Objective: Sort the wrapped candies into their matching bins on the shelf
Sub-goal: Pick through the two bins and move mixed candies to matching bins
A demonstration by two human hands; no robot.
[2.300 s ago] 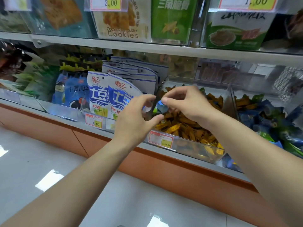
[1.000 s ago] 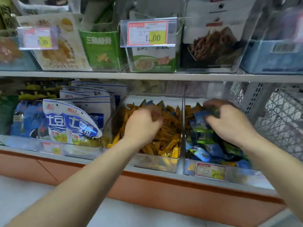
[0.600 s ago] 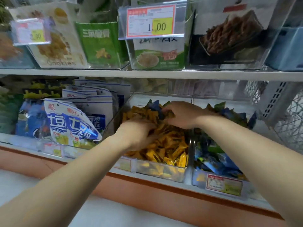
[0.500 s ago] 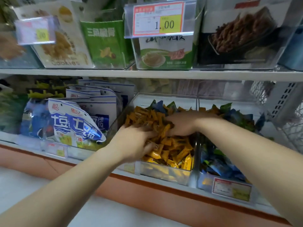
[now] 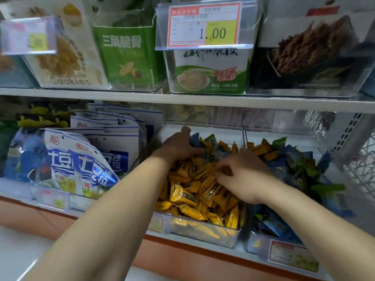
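Note:
A clear bin (image 5: 205, 233) in the middle of the lower shelf holds several yellow wrapped candies (image 5: 182, 196). A few blue and green candies (image 5: 210, 141) lie at its back. The neighbouring right bin (image 5: 263, 247) holds blue and green candies (image 5: 294, 165) with some yellow ones (image 5: 263, 152) at the rear. My left hand (image 5: 178, 146) reaches to the back of the yellow bin, thumb and fingers curled round a blue candy (image 5: 195, 139). My right hand (image 5: 242, 172) lies over the yellow pile, fingers loosely bent and touching the candies.
Blue-and-white snack bags (image 5: 81, 165) fill the bin on the left. The upper shelf (image 5: 182, 100) carries cookie and green snack packs behind a price tag (image 5: 204, 27). A white mesh panel (image 5: 359, 159) stands at the right. Orange trim runs below the shelf.
My left hand has gone from the front of the yellow pile to the back of the bin, at the blue candy. My right hand has drawn back toward me over the yellow candies.

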